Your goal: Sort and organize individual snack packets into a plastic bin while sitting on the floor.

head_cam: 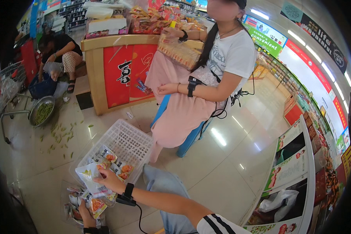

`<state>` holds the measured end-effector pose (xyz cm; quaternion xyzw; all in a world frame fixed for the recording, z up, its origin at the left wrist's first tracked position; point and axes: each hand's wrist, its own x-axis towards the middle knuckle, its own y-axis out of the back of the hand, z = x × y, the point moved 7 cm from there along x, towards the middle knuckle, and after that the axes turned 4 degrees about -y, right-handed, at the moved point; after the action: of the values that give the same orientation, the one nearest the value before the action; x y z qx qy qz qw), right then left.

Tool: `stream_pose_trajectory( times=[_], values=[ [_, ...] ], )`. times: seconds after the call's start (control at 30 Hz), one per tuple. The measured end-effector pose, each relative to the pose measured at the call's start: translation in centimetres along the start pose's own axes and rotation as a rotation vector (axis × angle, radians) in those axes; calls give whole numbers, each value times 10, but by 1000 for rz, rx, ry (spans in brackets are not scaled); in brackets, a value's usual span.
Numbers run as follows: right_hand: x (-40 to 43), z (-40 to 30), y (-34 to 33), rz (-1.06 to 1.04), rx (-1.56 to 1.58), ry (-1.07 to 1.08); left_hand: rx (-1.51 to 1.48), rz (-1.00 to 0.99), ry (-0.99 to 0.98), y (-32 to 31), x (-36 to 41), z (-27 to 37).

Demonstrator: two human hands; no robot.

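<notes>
My right hand pinches a white snack packet, its back side facing up, over the near edge of a white perforated plastic basket. Several snack packets with pictures of orange food lie at the near end of that basket. Lower down, my left hand grips another printed snack packet by its left side. Around it, more packets sit in what looks like a clear plastic container, partly hidden by my hands. Both wrists wear black bands.
A person on a blue stool faces me, a clear box of snacks on their lap. Another person crouches by a blue basket and a metal bowl of green pods. Scattered pods lie on the tiles. Shelving stands right.
</notes>
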<state>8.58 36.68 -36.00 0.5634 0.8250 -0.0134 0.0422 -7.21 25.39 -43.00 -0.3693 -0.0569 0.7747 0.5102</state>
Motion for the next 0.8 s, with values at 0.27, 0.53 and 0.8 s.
stream_pose_trajectory(
  times=[0.27, 0.53, 0.8],
  values=[
    [-12, -16, -35, -228, -411, 423, -99, -101, -37, -16, 1, 2],
    [-30, -36, -36, -54, -444, 574, -114, -179, -128, -8, 6, 12],
    [-24, -25, -32, -119, -227, 411, -84, -224, -150, -9, 8, 11]
  ],
)
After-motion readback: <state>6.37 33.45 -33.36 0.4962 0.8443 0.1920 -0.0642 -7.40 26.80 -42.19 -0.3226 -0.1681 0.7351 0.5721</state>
